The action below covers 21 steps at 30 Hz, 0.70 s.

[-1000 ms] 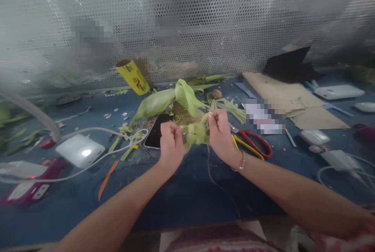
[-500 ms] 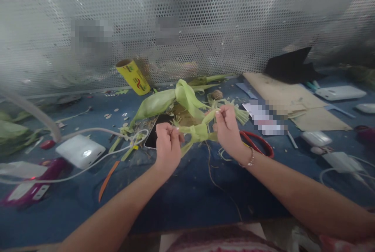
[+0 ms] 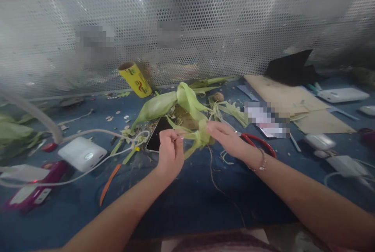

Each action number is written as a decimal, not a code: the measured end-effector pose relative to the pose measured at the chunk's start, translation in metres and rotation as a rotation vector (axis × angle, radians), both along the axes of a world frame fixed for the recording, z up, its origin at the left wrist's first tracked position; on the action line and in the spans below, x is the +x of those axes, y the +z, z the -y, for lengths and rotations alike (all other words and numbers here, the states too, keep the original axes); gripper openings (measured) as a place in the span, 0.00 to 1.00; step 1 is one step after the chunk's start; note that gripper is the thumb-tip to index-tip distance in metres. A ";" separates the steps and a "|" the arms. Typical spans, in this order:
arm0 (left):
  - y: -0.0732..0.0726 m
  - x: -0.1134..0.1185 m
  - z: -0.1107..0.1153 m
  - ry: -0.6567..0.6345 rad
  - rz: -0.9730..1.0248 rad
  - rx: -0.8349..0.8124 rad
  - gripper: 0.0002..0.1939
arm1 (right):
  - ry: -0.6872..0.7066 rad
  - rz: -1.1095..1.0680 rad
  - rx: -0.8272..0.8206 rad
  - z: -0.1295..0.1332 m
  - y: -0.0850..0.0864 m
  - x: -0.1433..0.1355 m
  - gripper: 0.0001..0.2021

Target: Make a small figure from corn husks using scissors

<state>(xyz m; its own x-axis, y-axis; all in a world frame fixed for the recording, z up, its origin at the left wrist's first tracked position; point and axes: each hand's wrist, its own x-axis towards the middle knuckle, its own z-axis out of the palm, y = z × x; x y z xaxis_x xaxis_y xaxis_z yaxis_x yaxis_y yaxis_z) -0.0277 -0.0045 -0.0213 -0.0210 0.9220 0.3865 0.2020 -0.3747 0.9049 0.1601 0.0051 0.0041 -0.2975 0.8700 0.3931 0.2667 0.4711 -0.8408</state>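
Between my hands is a pale green strip of corn husk (image 3: 200, 138), folded into a loose knot above the table. My left hand (image 3: 170, 151) is closed, pinching a thin end of it between thumb and fingertips. On the other side, my right hand (image 3: 225, 138) has its fingers together on the knot; its thumb is mostly hidden. Behind them lies a larger folded corn husk (image 3: 161, 105). A dark-screened phone (image 3: 154, 138) is partly covered behind my left hand. Red-handled scissors (image 3: 259, 142) rest beside my right wrist.
A yellow cardboard tube (image 3: 135, 80) leans near the perforated metal screen (image 3: 199, 21). White power bank (image 3: 82, 153), cables and an orange strip (image 3: 109, 183) lie left. Brown card sheets (image 3: 284, 95), a pixelated phone (image 3: 266, 121) and white chargers (image 3: 344, 165) lie right. Husk scraps litter the blue table (image 3: 187, 197).
My right hand has shifted left, from pulling a husk end to pressing on the knot, and its fingers are straighter. The husk is bunched tighter. My left hand keeps its pinch.
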 end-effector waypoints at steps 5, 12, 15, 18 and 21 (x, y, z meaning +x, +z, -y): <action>0.007 0.006 0.002 -0.058 0.021 -0.009 0.14 | -0.119 0.084 0.130 0.005 0.003 -0.006 0.12; 0.025 0.025 0.011 -0.216 0.555 -0.423 0.17 | -0.283 0.093 0.349 0.013 0.005 -0.014 0.11; 0.020 0.033 0.014 -0.243 0.593 -0.545 0.18 | -0.263 0.112 0.382 0.016 0.004 -0.017 0.10; 0.015 0.036 0.016 -0.161 0.497 -0.526 0.16 | -0.209 0.122 0.386 0.017 -0.001 -0.021 0.09; 0.014 0.036 0.018 -0.014 0.381 -0.516 0.16 | -0.187 0.094 0.377 0.019 -0.004 -0.027 0.10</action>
